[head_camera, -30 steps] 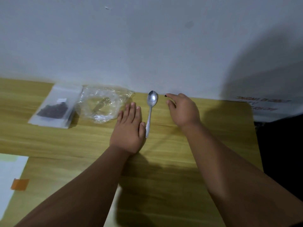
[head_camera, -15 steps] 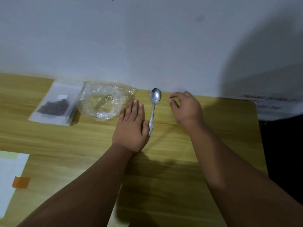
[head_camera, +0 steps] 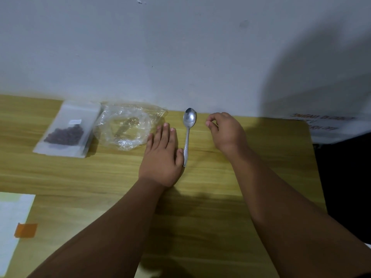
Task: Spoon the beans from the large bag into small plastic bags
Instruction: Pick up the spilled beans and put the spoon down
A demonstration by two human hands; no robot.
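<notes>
A spoon (head_camera: 188, 133) lies between the hands on the wooden table (head_camera: 200, 227) — left hand (head_camera: 162, 157) flat beside its handle, right hand (head_camera: 227, 133) loosely curled, holding nothing.

Our left hand (head_camera: 162, 157) lies flat on the table (head_camera: 200, 217) with the thumb right beside the spoon (head_camera: 188, 133) handle, maybe touching it, so that side is blocked. The way in is from the right, over the strip of bare wood between the spoon and our right hand (head_camera: 226, 133). The spoon's bowl ends just short of the wall (head_camera: 180, 57), so there's no going round behind. The clear bags (head_camera: 126, 125) lie close by our left fingertips, with the pouch (head_camera: 68, 129) just beside them. The near wood is open between our forearms, with a paper (head_camera: 12, 217) at the left edge.
</notes>
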